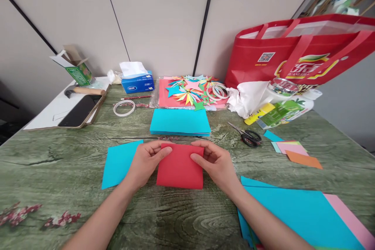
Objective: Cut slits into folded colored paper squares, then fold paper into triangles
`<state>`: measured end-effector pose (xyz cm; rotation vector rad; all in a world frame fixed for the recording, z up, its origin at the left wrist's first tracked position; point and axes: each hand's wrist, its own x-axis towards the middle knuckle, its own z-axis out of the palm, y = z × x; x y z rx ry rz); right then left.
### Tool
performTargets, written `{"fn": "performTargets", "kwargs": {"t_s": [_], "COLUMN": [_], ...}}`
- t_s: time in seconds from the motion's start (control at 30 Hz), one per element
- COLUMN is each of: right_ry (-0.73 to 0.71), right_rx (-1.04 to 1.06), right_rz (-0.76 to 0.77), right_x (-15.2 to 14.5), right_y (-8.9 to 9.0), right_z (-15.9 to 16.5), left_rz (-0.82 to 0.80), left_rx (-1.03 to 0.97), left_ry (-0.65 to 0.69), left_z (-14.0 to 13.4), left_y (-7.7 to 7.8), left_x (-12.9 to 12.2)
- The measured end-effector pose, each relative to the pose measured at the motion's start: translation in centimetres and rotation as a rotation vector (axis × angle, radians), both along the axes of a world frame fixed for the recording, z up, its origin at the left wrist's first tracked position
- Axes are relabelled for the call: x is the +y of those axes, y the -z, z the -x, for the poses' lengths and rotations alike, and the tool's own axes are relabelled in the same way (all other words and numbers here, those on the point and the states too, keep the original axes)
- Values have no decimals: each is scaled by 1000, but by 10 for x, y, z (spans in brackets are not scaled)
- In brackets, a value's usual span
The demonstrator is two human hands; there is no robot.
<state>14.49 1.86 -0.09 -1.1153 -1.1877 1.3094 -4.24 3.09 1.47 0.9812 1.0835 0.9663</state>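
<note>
A red sheet of paper [180, 168], bent over on itself with a rounded lower edge, is held up between my two hands. My left hand [148, 162] pinches its upper left corner, thumb in front and fingers behind. At the upper right corner my right hand [215, 162] grips it the same way. Under my left wrist area lies a blue paper sheet [117, 164]. Just beyond the red paper sits a stack of blue paper [180, 121]. Larger blue sheets [293, 211] lie beneath my right forearm, with pink paper [351, 215] at their edge.
Black-handled scissors [249, 136] and paper scraps [301, 154] lie right. Behind are paper stars [190, 93], tape rolls [124, 108], a tissue box [137, 80] and a red bag [293, 54]. A phone [80, 111] and a hammer [84, 91] rest at left.
</note>
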Motion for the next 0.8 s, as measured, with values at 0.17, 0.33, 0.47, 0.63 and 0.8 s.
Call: {"fn": "performTargets", "kwargs": {"t_s": [0.17, 0.33, 0.47, 0.63, 0.8], "right_ry": [15, 20, 24, 29, 40], "right_rx": [-6, -11, -2, 12, 49], "right_rz": [8, 8, 14, 20, 107], "right_x": [0, 1, 1, 0, 1], "right_y": [0, 0, 0, -2, -4], "right_z": [0, 0, 0, 1, -1], "left_rz": [5, -2, 3, 11, 3], "left_rx": [-6, -23, -26, 2, 35], "left_ry": [0, 5, 14, 1, -30], "left_z": [1, 1, 1, 1, 0], "left_y": [1, 2, 3, 1, 0], "left_x": [0, 0, 0, -1, 0]}}
